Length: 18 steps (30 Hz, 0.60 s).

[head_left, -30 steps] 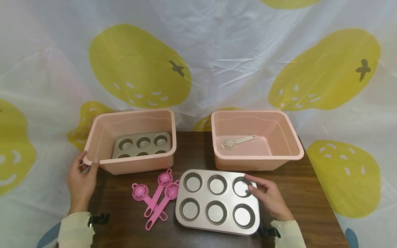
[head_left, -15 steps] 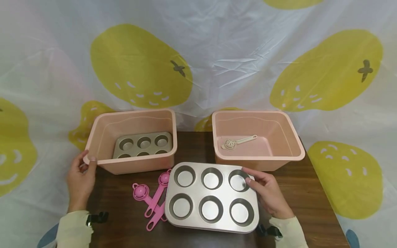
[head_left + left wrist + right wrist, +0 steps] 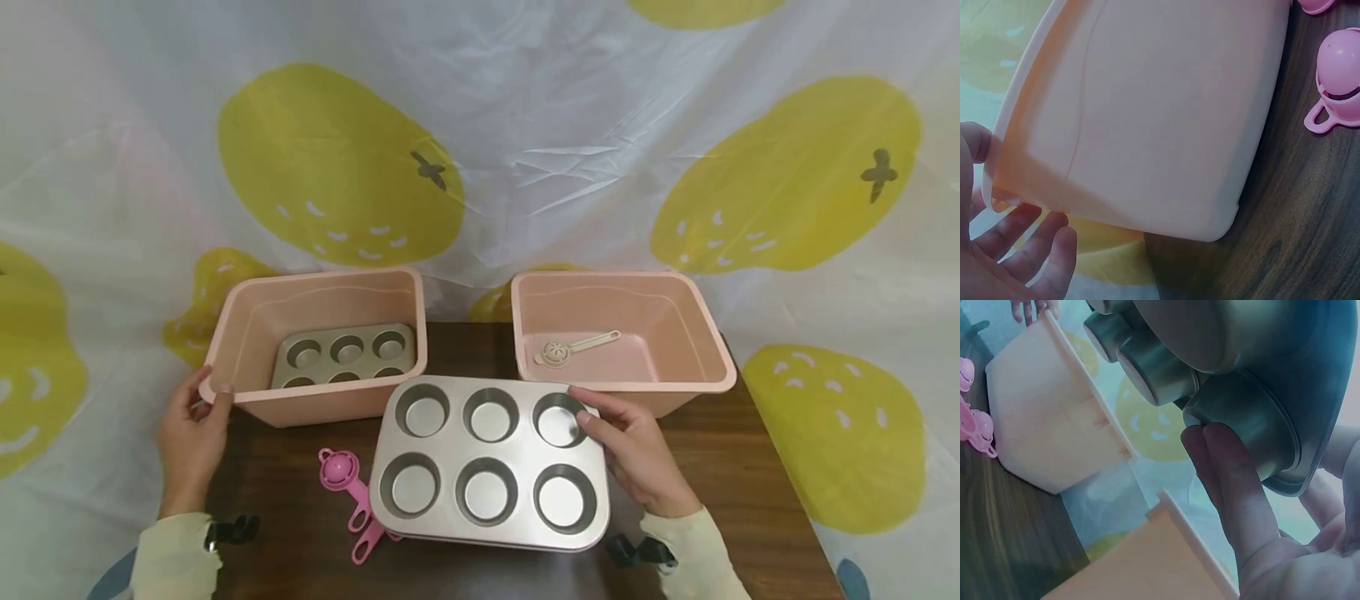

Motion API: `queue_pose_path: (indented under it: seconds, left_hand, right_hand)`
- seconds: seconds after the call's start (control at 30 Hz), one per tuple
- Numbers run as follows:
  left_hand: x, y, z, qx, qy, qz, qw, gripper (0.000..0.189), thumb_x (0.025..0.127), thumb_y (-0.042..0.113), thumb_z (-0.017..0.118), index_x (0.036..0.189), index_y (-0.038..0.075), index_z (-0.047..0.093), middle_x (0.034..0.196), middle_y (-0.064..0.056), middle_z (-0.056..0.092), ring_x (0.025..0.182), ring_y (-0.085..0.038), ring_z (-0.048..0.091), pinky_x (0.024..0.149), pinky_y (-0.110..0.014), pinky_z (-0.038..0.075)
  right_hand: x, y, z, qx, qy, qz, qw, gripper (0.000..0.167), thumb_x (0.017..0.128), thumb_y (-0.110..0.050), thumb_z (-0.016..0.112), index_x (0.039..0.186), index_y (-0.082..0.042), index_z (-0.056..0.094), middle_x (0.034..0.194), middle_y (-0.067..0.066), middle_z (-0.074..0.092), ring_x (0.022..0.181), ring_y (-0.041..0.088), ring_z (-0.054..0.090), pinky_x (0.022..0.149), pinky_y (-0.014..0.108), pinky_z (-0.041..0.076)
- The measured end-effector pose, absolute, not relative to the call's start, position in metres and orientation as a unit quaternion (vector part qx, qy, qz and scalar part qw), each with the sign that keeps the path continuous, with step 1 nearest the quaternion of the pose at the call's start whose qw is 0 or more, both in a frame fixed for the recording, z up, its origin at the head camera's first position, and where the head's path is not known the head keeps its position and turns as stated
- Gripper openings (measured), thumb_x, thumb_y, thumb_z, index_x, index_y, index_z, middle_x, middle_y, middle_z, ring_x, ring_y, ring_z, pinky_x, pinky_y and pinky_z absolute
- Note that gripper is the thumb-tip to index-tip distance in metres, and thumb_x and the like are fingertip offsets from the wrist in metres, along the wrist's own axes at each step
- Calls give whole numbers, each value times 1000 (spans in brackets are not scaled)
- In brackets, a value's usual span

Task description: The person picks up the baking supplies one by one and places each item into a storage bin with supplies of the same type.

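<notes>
My right hand [image 3: 637, 454] holds a silver six-cup muffin tin [image 3: 456, 443] by its right end, thumb at the back right cup. From the right wrist view the tin is off the table, with two fingers [image 3: 1241, 487] against the underside of a cup. On the left, my left hand [image 3: 191, 446] grips the front left corner of a pink plastic tub [image 3: 322, 408]; its thumb is on the rim and its fingers are under it. Another muffin tin [image 3: 326, 350] lies inside that tub. Pink egg separators [image 3: 339, 471] lie on the table, partly hidden by the held tin.
A second pink tub [image 3: 716, 371] stands at the back right, with a cream egg separator [image 3: 557, 353] on its floor. Both tubs stand close to a fruit-print cloth [image 3: 480, 125] behind the dark wooden table [image 3: 285, 517].
My right hand has raised the muffin tin and carried it leftward and slightly back, now covering much of the pink egg separators. My left hand stays on the tub's corner.
</notes>
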<state>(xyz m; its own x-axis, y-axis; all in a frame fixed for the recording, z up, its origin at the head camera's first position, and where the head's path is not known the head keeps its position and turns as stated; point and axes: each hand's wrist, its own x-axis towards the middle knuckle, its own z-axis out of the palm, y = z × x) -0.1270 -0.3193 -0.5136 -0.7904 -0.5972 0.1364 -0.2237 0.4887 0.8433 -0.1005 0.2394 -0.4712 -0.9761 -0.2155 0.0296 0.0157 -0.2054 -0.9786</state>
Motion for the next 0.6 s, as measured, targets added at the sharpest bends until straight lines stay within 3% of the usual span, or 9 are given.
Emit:
queue_pose_path:
  seconds: [0.13, 0.37, 0.6]
  left_hand:
    - [-127, -320, -517, 242, -837, -446, 205, 52, 103, 34, 64, 152, 19, 58, 133, -16, 63, 85, 10, 48, 69, -4, 39]
    - [-126, -322, -518, 245, -836, -451, 195, 52, 104, 35, 63, 153, 20, 56, 136, -15, 62, 87, 9, 49, 69, -3, 39]
    - [-127, -323, -519, 236, -837, -448, 205, 52, 103, 33, 65, 153, 19, 57, 139, -18, 63, 86, 11, 48, 70, -3, 39]
  right_hand:
    - [-107, 233, -467, -76, 627, -772, 76, 35, 102, 2, 62, 136, -2, 70, 135, -2, 66, 119, 6, 65, 95, 24, 59]
    - [-123, 221, -456, -72, 618, -777, 94, 37, 104, -2, 63, 140, -2, 66, 127, -1, 71, 111, 11, 73, 90, 30, 62]
    - [-140, 202, -448, -63, 619, -777, 96, 41, 103, -2, 63, 145, 1, 61, 131, -5, 70, 114, 9, 71, 94, 27, 61]
